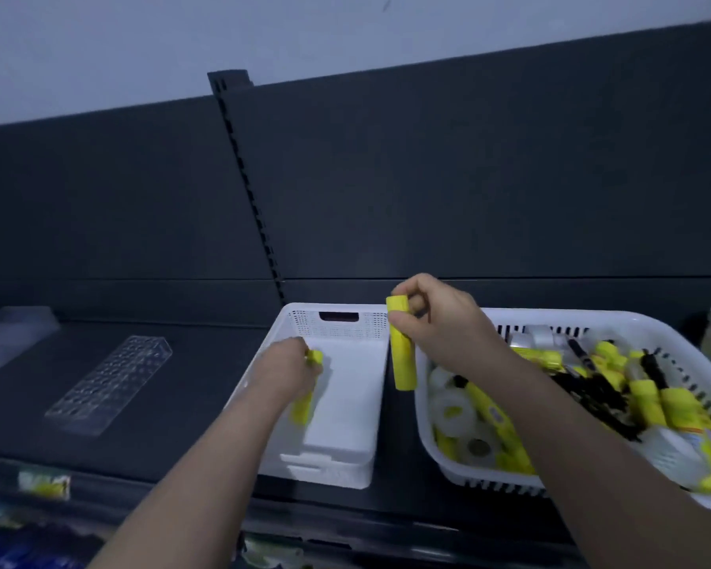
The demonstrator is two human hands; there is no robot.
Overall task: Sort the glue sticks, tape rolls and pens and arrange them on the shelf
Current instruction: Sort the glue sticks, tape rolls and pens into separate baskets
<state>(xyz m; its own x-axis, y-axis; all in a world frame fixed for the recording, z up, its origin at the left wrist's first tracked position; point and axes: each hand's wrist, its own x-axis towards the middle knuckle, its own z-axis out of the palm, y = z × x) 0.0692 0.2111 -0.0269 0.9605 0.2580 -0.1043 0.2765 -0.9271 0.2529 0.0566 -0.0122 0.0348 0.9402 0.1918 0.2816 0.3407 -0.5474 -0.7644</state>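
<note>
Glue sticks are being sorted; the left hand point(290, 365), fingers closed round a glue stick point(303, 406), lowers it into the empty white bin point(337, 322) at centre; the right hand point(440, 322) grips a second glue stick point(402, 359) above the mixed basket point(592, 318) lower right; next, probably, this one follows into that bin.

Single head-worn wide-angle view, facing forward and down, close over the dark shelf point(206, 404); both forearms enter from the lower edge of frame.

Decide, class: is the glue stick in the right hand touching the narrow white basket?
Apart. In the head view the glue stick hangs upright from the right hand, its lower end over the dark gap beside the basket.
</note>
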